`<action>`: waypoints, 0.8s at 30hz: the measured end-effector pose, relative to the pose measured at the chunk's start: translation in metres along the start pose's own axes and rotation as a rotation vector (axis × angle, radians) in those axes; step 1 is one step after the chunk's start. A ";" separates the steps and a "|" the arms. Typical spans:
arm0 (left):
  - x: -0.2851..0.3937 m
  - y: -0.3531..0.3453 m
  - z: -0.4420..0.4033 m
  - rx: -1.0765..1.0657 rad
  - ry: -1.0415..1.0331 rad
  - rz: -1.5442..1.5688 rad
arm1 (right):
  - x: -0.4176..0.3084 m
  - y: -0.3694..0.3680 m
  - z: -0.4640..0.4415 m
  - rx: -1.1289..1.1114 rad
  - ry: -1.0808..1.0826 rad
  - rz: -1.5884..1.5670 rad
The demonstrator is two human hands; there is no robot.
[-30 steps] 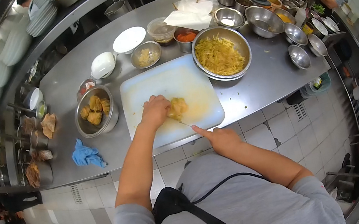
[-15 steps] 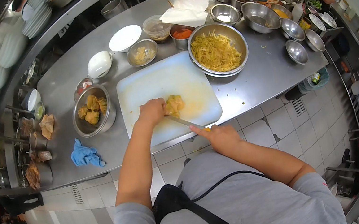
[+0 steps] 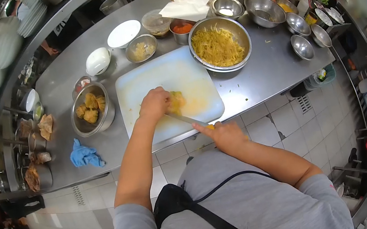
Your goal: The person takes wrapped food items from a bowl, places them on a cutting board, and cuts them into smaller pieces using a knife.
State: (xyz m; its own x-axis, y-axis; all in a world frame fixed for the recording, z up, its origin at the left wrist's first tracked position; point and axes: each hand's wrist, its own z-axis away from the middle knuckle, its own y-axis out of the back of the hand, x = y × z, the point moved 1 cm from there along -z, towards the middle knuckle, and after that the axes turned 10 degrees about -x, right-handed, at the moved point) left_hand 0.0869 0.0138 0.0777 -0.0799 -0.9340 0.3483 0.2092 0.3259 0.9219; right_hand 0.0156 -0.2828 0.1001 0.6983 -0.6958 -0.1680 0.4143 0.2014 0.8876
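Observation:
My left hand [image 3: 155, 103] presses down with curled fingers on a yellow-green vegetable [image 3: 177, 102], which looks pickled and partly cut. The far side of that piece shows beyond my fingers; the rest is hidden under them. My right hand [image 3: 228, 137] is closed round the yellow handle of a knife [image 3: 188, 119]. Its blade slants up and left, with the tip end close beside my left fingers and the vegetable. Both lie over a white cutting board [image 3: 138, 80]. A steel bowl of shredded yellow vegetable [image 3: 219, 47] stands at the board's far right corner.
Left of the board stand a steel bowl [image 3: 108, 119] of whole yellow-brown lumps and a crumpled blue cloth [image 3: 85, 155]. Behind are a white bowl [image 3: 98, 61], a white plate [image 3: 124, 33] and a bowl of chopped bits [image 3: 142, 50]. Steel bowls [image 3: 265, 11] line the right. Co-workers stand beyond.
My left hand has shifted slightly up the board on the vegetable, its fingers more raised and curled. The knife stays beside it. The whole view has moved a little.

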 end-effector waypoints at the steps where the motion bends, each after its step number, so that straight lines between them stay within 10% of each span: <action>1: -0.002 -0.001 0.002 -0.059 -0.065 0.074 | -0.002 -0.003 0.001 -0.005 0.003 -0.006; 8: 0.027 -0.036 -0.016 -0.225 -0.089 -0.274 | -0.005 0.006 0.001 -0.009 -0.014 0.027; 14: 0.029 0.018 -0.003 -0.059 -0.270 0.399 | -0.001 0.000 -0.001 -0.025 -0.015 0.009; 16: 0.036 0.046 0.011 -0.130 0.003 0.819 | -0.001 0.000 -0.001 -0.039 -0.011 0.003; 24: 0.004 0.041 0.023 -0.108 0.023 0.374 | -0.001 -0.003 -0.002 0.035 0.009 -0.018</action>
State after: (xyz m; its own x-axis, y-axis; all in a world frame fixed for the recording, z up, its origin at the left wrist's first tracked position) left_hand 0.0725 0.0264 0.1210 0.0431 -0.7571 0.6519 0.3212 0.6284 0.7085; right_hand 0.0145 -0.2816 0.0966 0.6960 -0.6932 -0.1876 0.4064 0.1649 0.8987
